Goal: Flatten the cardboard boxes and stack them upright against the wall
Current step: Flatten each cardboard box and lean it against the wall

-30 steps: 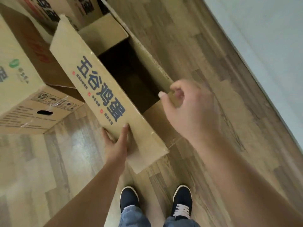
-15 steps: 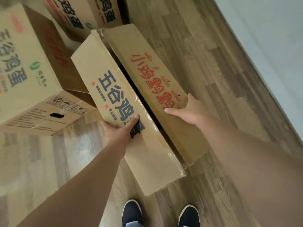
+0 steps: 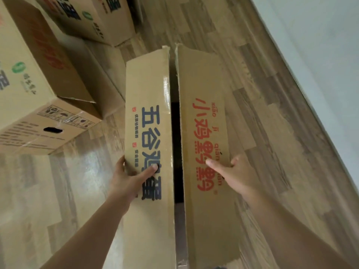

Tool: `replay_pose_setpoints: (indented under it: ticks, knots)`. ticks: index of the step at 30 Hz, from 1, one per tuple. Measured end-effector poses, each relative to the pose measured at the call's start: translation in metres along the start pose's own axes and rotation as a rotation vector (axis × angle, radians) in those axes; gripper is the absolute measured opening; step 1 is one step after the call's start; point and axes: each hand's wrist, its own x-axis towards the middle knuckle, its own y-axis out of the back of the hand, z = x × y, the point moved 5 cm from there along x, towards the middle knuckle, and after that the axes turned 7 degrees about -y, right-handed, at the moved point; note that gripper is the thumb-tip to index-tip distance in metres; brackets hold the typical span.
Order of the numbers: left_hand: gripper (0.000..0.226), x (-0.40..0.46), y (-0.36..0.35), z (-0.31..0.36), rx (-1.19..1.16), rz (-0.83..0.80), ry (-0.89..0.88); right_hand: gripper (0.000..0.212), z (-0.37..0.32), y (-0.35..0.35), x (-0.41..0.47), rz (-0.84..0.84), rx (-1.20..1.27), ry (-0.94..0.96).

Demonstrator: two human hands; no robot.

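Observation:
A brown cardboard box (image 3: 149,90) stands in front of me with its two top flaps nearly together and a narrow dark gap between them. The left flap carries dark blue lettering, the right flap (image 3: 204,84) red lettering. My left hand (image 3: 130,179) grips the left flap's outer edge, thumb on top over the blue print. My right hand (image 3: 235,173) grips the right flap's outer edge, thumb lying on the red print. The pale wall (image 3: 320,47) runs along the right side.
Two more assembled cardboard boxes stand on the wooden floor: a large one (image 3: 29,90) at the left and another (image 3: 93,16) at the top. Bare wood flooring (image 3: 268,105) lies between the held box and the wall.
The box's open top has been folded nearly closed: both flaps came together over the opening. The box has swung round to lie lengthwise before me, and my feet have dropped out of view.

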Motion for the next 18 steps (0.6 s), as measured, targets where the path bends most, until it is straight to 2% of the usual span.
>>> replay_pose_setpoints:
  ticks: [2, 3, 5, 6, 8, 10, 12, 16, 18]
  knots:
    - [0.090, 0.014, -0.001, 0.001, 0.021, -0.052, -0.001, 0.136, -0.004, -0.003, 0.011, 0.011, 0.140, 0.033]
    - [0.095, 0.022, -0.001, 0.001, 0.039, -0.083, 0.000, 0.134, -0.010, -0.006, 0.015, -0.007, 0.180, 0.058]
    - [0.108, 0.036, 0.001, 0.001, 0.034, -0.133, 0.005, 0.111, -0.019, -0.015, 0.023, -0.056, 0.239, 0.085]
    - [0.107, 0.042, 0.000, -0.003, 0.014, -0.150, 0.015, 0.099, -0.020, -0.021, 0.027, -0.065, 0.253, 0.090]
    - [0.086, 0.049, -0.005, -0.007, -0.018, -0.172, 0.019, 0.091, -0.017, -0.028, 0.037, -0.020, 0.273, 0.093]
    - [0.069, 0.048, -0.010, -0.012, -0.030, -0.161, 0.014, 0.092, -0.009, -0.030, 0.040, 0.026, 0.273, 0.102]
    - [0.067, 0.042, -0.011, -0.014, -0.027, -0.140, 0.017, 0.094, -0.002, -0.027, 0.038, 0.044, 0.273, 0.112]
    - [0.071, 0.013, -0.011, -0.001, 0.001, -0.150, -0.006, 0.080, 0.014, -0.005, 0.014, 0.045, 0.325, 0.125]
    - [0.067, -0.010, -0.013, 0.015, 0.011, -0.178, -0.030, 0.085, 0.023, 0.015, -0.008, 0.069, 0.351, 0.133]
